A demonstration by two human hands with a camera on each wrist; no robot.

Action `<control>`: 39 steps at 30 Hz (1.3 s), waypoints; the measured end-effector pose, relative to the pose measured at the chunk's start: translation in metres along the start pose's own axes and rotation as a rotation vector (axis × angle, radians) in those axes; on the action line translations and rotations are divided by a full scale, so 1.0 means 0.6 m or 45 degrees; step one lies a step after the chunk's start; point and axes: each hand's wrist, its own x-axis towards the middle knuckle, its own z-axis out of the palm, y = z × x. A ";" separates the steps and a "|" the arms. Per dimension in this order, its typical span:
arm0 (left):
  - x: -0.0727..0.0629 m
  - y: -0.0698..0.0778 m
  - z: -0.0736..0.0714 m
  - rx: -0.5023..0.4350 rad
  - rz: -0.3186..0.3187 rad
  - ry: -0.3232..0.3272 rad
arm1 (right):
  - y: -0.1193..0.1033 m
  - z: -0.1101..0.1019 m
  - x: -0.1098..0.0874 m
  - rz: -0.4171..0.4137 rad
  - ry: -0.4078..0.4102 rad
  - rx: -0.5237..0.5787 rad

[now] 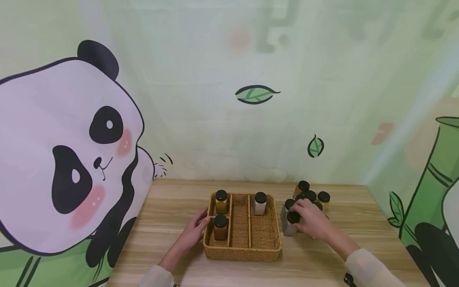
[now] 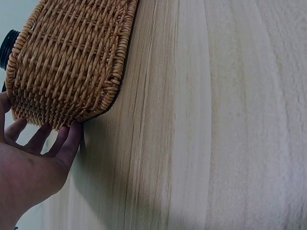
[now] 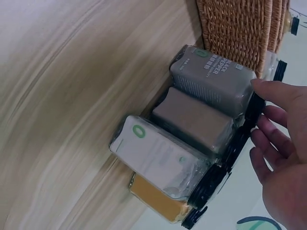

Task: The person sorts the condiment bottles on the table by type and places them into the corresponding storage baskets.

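My left hand [image 1: 195, 229] holds the left side of a wicker basket [image 1: 244, 254], thumb at the rim and fingers against the outer wall. Three compartments run lengthwise in it, the left one split in two. A yellow spice jar [image 1: 221, 202] and a brown spice jar [image 1: 220, 228] stand in the left compartments; a pale spice jar [image 1: 259, 204] stands at the back of the right one. To the basket's right, my right hand [image 1: 311, 218] pinches the black lid of a grey black pepper jar [image 3: 211, 81], its base on the table.
Several more black-lidded jars crowd behind and beside the right hand, among them a brown-grey jar [image 3: 192, 120], a white-labelled jar [image 3: 158, 155] and an orange-yellow jar [image 3: 158, 197]. A wooden table [image 1: 172, 199] carries everything. Behind it hangs a panda-printed backdrop [image 1: 201, 99].
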 end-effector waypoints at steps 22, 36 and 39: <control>-0.001 0.001 0.000 0.006 0.009 0.007 | -0.012 -0.001 -0.002 0.032 -0.168 0.193; 0.000 0.003 0.002 0.005 0.029 -0.010 | -0.032 -0.088 0.056 0.058 -0.125 0.274; 0.000 0.002 0.001 0.004 0.027 -0.008 | -0.043 -0.105 0.079 0.057 -0.149 0.293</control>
